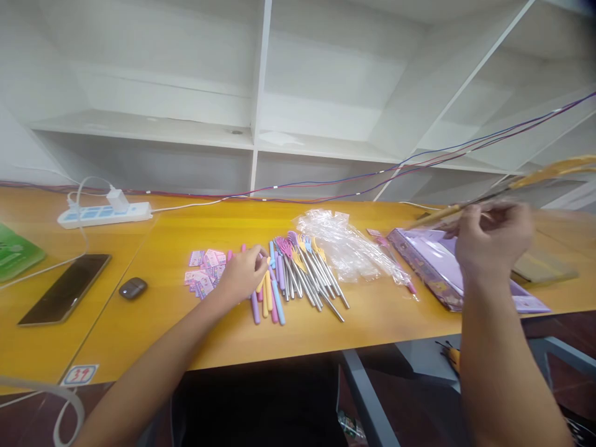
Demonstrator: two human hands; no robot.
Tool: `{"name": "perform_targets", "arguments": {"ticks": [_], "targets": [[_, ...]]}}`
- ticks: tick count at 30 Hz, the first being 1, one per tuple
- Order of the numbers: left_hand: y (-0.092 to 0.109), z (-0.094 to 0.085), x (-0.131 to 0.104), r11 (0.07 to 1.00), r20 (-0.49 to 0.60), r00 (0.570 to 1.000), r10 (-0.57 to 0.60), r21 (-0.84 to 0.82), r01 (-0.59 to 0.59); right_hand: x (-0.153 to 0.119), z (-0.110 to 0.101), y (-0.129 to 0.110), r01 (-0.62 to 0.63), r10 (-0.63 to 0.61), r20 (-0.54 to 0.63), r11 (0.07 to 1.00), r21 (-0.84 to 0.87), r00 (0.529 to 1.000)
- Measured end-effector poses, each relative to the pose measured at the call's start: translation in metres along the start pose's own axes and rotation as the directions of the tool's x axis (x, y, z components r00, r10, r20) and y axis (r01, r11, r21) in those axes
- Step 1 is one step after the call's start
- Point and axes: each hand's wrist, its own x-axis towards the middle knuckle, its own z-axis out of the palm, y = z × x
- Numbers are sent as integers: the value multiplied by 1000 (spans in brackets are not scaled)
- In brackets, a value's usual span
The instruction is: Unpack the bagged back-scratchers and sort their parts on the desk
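Observation:
My left hand (244, 273) is at the pile of coloured handles (274, 301), its fingers pinched at the end of a yellow handle. My raised right hand (496, 233), blurred by motion, is closed round a yellow-handled stick with a metal rod and a blurred yellow claw-like head (554, 171) pointing right. Beside the handles lie several metal rods (314, 282) with pink, purple, blue and yellow hand-shaped heads. Small printed cards (205, 273) are left of my left hand. Clear plastic sleeves (342, 242) lie behind the rods.
A purple printed bag or box (421, 267) lies under my right hand, with a packaged pink stick (398, 261) beside it. On the left are a phone (65, 290), a mouse (133, 288) and a power strip (105, 214). Cables run along white shelving (158, 127).

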Motion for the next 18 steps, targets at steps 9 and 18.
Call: {"name": "perform_targets", "arguments": {"ticks": [9, 18], "targets": [[20, -5, -40, 747, 306, 949, 80, -648, 147, -258, 42, -114, -820, -362, 908, 441, 365, 209], [-3, 1, -73, 359, 419, 906, -54, -839, 409, -318, 84, -141, -907, -317, 943, 363, 214, 96]]}}
